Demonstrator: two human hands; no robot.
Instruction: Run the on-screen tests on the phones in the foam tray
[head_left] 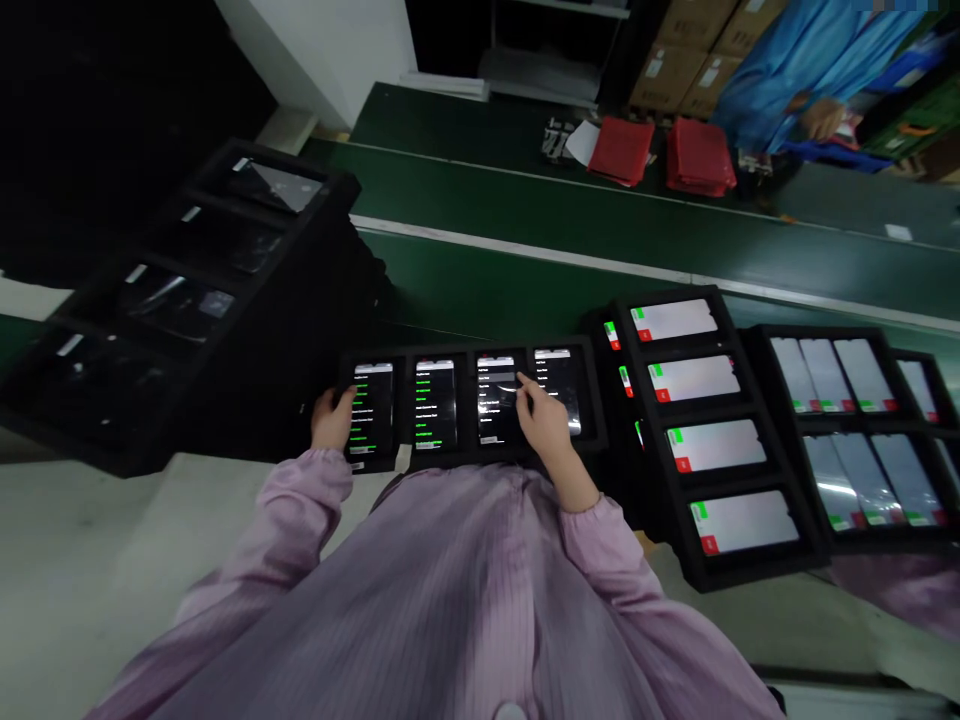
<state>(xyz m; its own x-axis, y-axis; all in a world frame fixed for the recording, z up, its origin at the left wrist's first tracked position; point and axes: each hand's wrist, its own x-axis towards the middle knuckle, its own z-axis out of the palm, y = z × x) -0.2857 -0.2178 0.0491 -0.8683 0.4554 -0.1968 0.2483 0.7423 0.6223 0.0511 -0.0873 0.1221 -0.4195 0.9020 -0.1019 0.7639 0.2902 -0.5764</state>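
Observation:
In front of me lies a black foam tray with several lit smartphones in a row. My left hand grips the tray's left end, thumb over the rim by the leftmost phone; its other fingers are mostly hidden. That phone and the second phone show lists with green lines on black. With its index finger stretched out and the other fingers curled, my right hand is at the right edge of the third phone, which shows a white-text menu. It partly covers the rightmost phone.
A tall stack of black trays with dark phones stands left. On the right are black trays of phones with white screens. Beyond the green conveyor lie red packets, near a person in a blue sleeve and cardboard boxes.

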